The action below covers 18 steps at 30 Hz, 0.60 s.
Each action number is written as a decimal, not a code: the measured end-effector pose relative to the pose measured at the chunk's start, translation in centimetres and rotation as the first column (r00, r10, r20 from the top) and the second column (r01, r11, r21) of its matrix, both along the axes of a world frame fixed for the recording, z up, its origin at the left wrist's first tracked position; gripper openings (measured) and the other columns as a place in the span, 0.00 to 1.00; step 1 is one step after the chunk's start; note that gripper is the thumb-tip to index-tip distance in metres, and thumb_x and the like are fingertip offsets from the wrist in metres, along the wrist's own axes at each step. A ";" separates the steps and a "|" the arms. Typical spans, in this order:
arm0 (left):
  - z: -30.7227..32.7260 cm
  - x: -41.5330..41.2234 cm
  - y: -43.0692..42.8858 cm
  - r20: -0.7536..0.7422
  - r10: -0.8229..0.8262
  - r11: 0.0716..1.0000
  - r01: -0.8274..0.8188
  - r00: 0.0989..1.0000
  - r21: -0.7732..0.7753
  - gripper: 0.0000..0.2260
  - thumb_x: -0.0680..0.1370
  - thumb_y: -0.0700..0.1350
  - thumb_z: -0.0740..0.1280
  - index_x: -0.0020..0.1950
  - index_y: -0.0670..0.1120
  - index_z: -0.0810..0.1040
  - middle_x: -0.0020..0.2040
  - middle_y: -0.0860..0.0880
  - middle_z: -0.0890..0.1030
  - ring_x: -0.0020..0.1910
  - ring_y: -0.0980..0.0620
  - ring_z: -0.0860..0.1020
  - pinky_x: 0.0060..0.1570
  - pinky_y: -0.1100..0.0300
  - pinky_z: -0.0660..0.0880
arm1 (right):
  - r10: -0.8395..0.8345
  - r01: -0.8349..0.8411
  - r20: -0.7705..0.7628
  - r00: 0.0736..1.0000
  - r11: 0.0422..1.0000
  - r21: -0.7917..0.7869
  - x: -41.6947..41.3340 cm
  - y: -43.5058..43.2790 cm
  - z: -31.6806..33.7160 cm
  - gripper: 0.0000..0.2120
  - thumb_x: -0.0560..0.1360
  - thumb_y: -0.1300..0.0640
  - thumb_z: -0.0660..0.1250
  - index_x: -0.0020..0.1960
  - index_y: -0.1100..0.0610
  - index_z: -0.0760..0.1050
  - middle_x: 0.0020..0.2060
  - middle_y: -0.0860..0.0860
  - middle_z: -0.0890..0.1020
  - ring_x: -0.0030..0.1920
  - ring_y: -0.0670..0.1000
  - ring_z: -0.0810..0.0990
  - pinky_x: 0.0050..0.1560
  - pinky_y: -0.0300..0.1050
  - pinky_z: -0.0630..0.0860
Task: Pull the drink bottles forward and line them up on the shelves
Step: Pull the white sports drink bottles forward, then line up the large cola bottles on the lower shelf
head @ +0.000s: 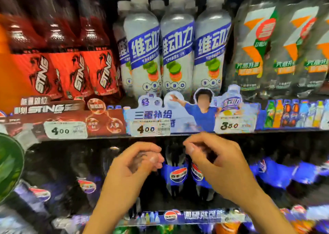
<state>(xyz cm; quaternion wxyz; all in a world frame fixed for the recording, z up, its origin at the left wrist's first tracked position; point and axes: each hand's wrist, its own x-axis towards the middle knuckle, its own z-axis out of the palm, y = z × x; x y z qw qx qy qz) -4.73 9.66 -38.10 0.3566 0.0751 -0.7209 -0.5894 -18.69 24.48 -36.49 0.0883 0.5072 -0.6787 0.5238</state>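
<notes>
Two hands raised at lower shelf (195, 217), neck height of Pepsi bottles (175, 173); likely because necks give easiest hold under low upper shelf (106, 136). Your left hand (131, 164): fingers curled, grip narrow, blur hides whether it holds anything, cannot tell. Your right hand (215, 164): same, cannot tell. Centre Pepsi pair between hands looks set far back from lip, probably next to pull near. Above, Sting bottles (78, 70), white sports-drink bottles (142, 56) and 7UP bottles (256, 56) stand at front edge, labels outward for shoppers.
</notes>
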 end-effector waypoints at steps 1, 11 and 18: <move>-1.7 -0.3 0.0 0.044 0.016 1.000 -0.017 0.999 0.018 0.08 0.76 0.35 0.66 0.48 0.46 0.81 0.42 0.42 0.83 0.40 0.49 0.81 0.43 0.64 0.77 | -0.023 0.022 0.033 0.999 1.000 0.016 -0.3 -0.1 -1.6 0.03 0.75 0.54 0.66 0.44 0.48 0.78 0.35 0.46 0.80 0.32 0.47 0.76 0.33 0.35 0.72; -16.7 -4.3 1.3 0.470 0.230 0.950 -0.301 0.852 0.082 0.29 0.70 0.41 0.75 0.68 0.50 0.67 0.62 0.52 0.73 0.58 0.55 0.74 0.56 0.64 0.74 | -0.437 0.336 0.278 0.855 0.876 0.346 -3.5 2.0 -16.7 0.05 0.72 0.49 0.68 0.45 0.45 0.72 0.36 0.44 0.79 0.36 0.44 0.78 0.40 0.48 0.77; -19.1 -8.4 1.1 0.426 0.320 0.939 -0.342 0.846 -0.026 0.45 0.62 0.46 0.81 0.74 0.48 0.62 0.69 0.50 0.68 0.69 0.52 0.68 0.67 0.50 0.69 | -0.463 0.362 0.363 0.808 0.878 0.314 -3.1 2.0 -20.5 0.34 0.68 0.52 0.76 0.68 0.51 0.63 0.58 0.42 0.70 0.62 0.46 0.71 0.62 0.45 0.70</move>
